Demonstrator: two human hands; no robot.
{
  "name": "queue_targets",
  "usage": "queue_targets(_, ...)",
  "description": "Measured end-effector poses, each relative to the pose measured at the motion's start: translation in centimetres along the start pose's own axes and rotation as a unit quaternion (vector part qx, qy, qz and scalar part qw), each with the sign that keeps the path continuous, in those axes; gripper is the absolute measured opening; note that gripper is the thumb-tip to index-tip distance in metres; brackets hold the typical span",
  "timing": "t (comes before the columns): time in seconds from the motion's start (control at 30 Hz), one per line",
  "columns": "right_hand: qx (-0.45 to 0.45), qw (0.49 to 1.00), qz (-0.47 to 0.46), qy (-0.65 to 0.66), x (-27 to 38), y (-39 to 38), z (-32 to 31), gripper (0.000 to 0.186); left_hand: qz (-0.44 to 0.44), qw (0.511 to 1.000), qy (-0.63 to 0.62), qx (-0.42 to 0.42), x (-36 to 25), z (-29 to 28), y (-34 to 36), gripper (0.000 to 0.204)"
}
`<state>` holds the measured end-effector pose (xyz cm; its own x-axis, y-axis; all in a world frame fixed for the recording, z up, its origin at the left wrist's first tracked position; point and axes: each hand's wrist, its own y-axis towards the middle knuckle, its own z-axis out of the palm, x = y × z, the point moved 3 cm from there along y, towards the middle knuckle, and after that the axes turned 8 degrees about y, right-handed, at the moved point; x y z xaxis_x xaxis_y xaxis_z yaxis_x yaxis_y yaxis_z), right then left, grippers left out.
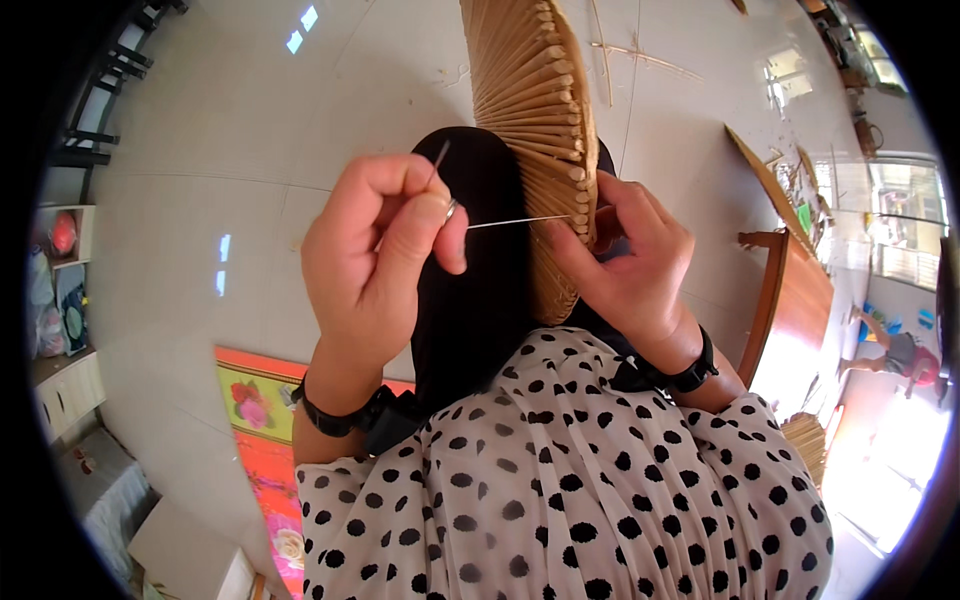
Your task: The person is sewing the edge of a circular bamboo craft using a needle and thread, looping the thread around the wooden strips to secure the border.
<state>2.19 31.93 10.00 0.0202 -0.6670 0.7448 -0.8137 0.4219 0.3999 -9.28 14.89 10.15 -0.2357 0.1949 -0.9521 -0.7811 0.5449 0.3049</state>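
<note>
Head cam — fan (540, 105): long axis fwd (approx.)

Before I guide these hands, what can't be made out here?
All in the head view:
- Tan fan: top end cut off by the upper edge.
- White thread: beyond its visible stretch, hidden by the left hand.
- Right hand: some fingertips, hidden behind the fan.

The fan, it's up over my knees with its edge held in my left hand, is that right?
Not quite: it's your right hand that holds the edge, as the head view shows; your left hand is apart from the fan. The fan is indeed up over your knees.
</note>
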Motion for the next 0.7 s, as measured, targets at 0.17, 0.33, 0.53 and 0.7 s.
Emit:
queue_targets(0.17,-0.025,0.998,-0.056,-0.018,0.4,-0.2,0.4,0.033,0.05,0.993,0.105,0.025,-0.2,-0.8,0.5,0.003)
queue_targets(0.33,-0.035,0.996,-0.07,-0.031,0.3,-0.4,0.6,0.032,0.001,0.997,0.074,0.004,1.4,-0.7,0.8,0.003)
queue_targets(0.53,-0.027,0.998,-0.051,-0.032,0.3,-0.6,0.6,0.03,0.006,0.998,0.057,0.009,1.4,-0.6,1.0,0.003)
queue_targets(0.7,-0.024,0.996,-0.059,-0.065,0.9,-0.5,0.7,0.03,-0.022,1.0,0.015,0.0,3.1,-0.8,1.4,0.005)
